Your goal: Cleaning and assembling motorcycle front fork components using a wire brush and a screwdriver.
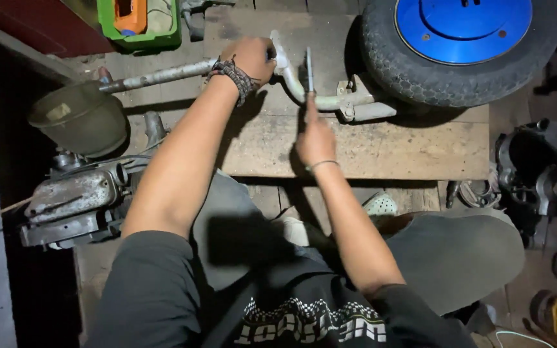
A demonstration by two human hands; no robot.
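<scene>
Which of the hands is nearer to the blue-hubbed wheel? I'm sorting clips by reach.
Right. The right hand, holding a slim tool, is just left of the wheel. The left hand grips the metal handlebar farther left.

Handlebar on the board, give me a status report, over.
Left hand gripping the grey handlebar mid-bend. Right hand holds a thin flat tool upright against it. Tyre with blue hub beside the bar's right end; green crate behind.

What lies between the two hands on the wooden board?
In the head view, the curved grey metal tube runs between the left hand and the right hand, which holds a slim dark tool against it.
</scene>
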